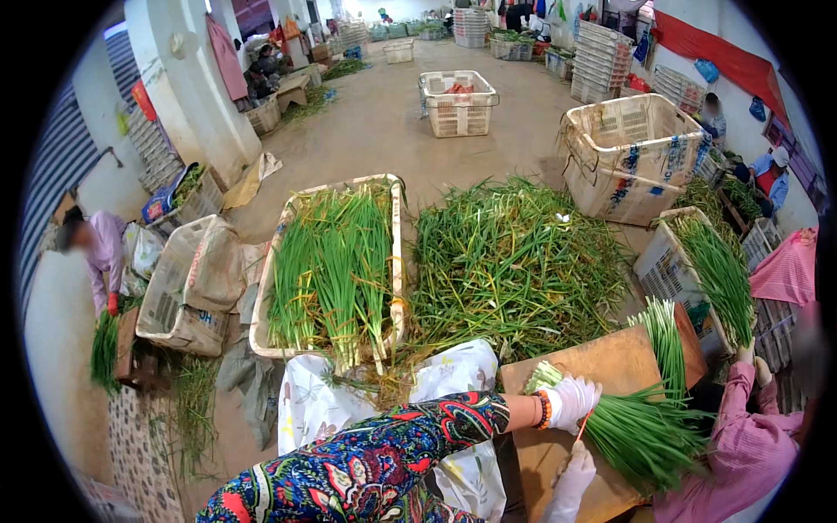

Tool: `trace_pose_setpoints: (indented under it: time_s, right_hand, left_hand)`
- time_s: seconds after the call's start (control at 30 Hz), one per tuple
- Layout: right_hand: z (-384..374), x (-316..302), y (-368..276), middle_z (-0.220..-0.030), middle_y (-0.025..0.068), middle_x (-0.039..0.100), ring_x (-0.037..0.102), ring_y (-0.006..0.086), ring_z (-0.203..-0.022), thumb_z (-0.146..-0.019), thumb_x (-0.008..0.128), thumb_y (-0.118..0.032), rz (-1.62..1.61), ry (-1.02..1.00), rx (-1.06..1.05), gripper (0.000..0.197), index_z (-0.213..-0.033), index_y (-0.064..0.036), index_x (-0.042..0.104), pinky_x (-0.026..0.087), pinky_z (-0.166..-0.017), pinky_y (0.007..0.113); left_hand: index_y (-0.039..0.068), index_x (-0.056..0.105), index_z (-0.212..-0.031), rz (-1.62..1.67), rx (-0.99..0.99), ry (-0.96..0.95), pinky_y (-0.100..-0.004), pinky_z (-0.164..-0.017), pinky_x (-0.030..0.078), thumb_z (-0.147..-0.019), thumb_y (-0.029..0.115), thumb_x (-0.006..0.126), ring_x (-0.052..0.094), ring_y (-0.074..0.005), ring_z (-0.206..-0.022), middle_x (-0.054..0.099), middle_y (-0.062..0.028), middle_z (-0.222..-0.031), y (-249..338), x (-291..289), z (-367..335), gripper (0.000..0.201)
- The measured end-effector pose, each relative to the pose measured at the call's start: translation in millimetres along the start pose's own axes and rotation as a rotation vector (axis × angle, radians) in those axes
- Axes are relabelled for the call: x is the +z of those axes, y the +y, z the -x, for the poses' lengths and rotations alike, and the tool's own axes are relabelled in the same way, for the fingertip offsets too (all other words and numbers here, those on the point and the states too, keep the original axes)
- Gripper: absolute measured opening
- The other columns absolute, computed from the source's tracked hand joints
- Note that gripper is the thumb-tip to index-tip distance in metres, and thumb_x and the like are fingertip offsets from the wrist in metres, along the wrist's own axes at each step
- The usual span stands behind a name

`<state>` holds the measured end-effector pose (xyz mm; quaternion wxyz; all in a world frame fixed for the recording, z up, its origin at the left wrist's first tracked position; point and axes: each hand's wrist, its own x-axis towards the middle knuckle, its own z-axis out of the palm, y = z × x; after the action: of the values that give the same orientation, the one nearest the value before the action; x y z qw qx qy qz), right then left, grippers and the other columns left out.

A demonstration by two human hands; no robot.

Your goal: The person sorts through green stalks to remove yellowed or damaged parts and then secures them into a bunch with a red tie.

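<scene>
My left hand (571,402), in a white glove with bare fingertips, is closed round a bundle of garlic chives (641,427). The pale stem ends point up and left, while the green leaves fan out to the lower right. A thin orange-red band (584,424) stretches between that hand and my right hand (575,475), which pinches its lower end. Under both hands lies a wooden board (610,356). Another chive bundle (665,344) rests at the board's right edge. Ahead of my left arm, a white crate (399,261) holds loose chives (336,261).
A heap of trimmed leaves (514,266) lies beyond the board. Stacked crates (632,161) stand at the far right. Close on my right, a person in a pink sleeve (732,436) handles chives by a full crate (667,266). Another person (105,253) works at left.
</scene>
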<state>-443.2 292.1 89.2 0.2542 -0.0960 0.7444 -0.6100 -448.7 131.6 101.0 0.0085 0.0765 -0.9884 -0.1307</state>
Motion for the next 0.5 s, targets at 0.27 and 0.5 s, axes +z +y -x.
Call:
trace_pose_setpoints:
  time_s: [0.27,0.5]
  right_hand:
    - [8.5,6.5,-26.6,-0.045,-0.0017,0.036,0.034,0.0077,-0.033,-0.088,0.051,-0.026,0.046,-0.087,0.021,0.033,-0.062,-0.0072,0.044,0.025,-0.031,0.025]
    - [3.6,-13.8,68.0,-0.050,0.0076,0.049,0.048,0.0146,-0.041,-0.088,0.050,-0.025,0.530,-0.008,-0.279,0.030,-0.070,-0.0022,0.054,0.034,-0.039,0.031]
  left_hand:
    - [-0.008,0.041,-0.118,0.044,0.037,-0.080,-0.0420,-0.067,0.046,-0.055,0.041,0.076,0.056,-0.0300,-0.082,0.056,-0.0162,-0.092,-7.7,-6.8,0.8,0.088]
    - [-0.006,0.043,-0.117,-0.013,0.067,-0.066,-0.0439,-0.073,0.045,-0.053,0.043,0.078,0.057,-0.0297,-0.087,0.057,-0.0152,-0.095,3.1,-3.4,-3.3,0.088]
